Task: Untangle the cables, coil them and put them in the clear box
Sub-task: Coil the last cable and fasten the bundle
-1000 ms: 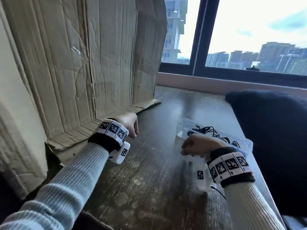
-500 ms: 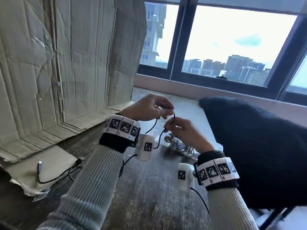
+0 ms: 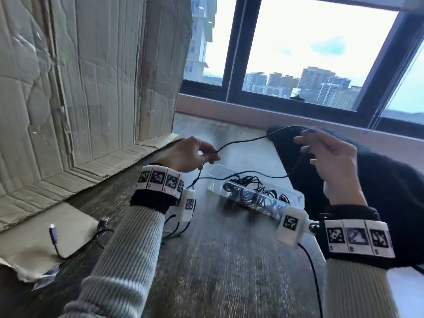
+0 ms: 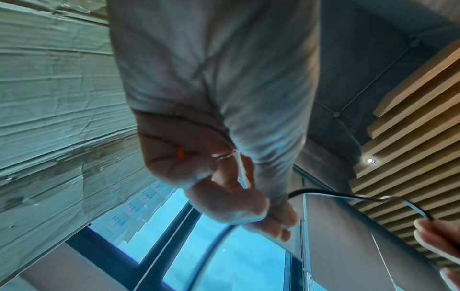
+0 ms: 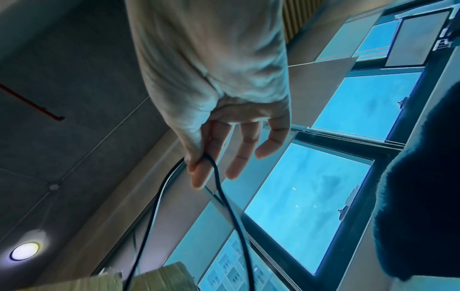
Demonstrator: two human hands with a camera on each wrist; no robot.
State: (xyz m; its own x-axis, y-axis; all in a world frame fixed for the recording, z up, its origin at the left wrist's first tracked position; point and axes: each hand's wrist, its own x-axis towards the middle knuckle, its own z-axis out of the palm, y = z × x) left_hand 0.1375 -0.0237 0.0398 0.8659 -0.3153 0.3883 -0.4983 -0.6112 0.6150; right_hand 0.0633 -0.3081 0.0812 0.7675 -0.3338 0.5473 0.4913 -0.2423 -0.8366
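Spanning both raised hands, black cable (image 3: pixel 243 141) sags between each grip.

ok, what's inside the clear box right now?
The clear box holds a bundle of black cables, some looped. How many cables there are, or whether they are neatly coiled, cannot be told; the near wall blurs them and the right wrist's camera covers that end.

We see a creased cardboard sheet (image 3: pixel 91 88) propped at the left, a window (image 3: pixel 309 53) beyond, and perhaps a dark cushion (image 3: pixel 378 180) at right.
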